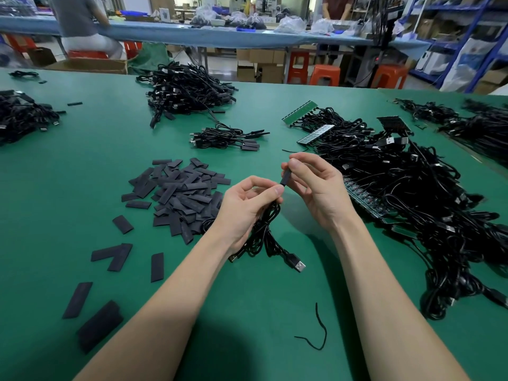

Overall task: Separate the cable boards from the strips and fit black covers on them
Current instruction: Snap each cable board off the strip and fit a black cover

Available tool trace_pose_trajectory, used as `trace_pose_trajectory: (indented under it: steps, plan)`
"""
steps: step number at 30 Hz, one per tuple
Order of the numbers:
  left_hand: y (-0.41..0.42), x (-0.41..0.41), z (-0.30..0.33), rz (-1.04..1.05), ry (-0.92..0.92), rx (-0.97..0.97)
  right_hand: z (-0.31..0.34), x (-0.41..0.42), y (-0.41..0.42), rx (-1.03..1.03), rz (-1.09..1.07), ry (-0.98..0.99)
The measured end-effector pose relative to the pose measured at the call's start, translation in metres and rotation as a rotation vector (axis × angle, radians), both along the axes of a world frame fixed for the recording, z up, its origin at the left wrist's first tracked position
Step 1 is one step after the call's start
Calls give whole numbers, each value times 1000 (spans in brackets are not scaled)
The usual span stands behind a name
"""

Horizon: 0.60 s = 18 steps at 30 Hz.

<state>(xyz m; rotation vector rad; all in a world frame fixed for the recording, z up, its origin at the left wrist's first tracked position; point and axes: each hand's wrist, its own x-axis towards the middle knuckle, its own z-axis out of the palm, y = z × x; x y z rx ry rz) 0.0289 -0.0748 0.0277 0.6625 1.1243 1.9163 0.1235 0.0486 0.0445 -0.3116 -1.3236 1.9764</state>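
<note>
Head view: your left hand (247,204) grips the limp coiled cable (265,232) above the counter (82,138); right hand (310,185) pinches the soft black cover (286,177) at its upper end; slide it gently

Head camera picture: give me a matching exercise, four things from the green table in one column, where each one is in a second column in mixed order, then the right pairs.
Things:
1. black cover
2. USB plug
3. pile of loose covers
4. green strips

Places:
A. far right of the table, on the cable heap
B. pinched by the right hand
C. hanging from the cable bundle gripped by the left hand
D. on the table, left of both hands

Pairs: 1-B, 2-C, 3-D, 4-A
</note>
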Motion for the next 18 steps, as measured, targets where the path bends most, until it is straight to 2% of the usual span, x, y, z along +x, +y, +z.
trace_pose_trajectory:
  steps: [7,12,18]
  plan:
    - [5,0,-4,73,105,-91,-4,3,-1,-1,101,-29]
    - [1,-3,0,-15,-28,-34,-4,3,-4,-32,92,-18]
    - [0,-4,-1,-12,-39,-33,-5,1,-7,-79,90,-18]
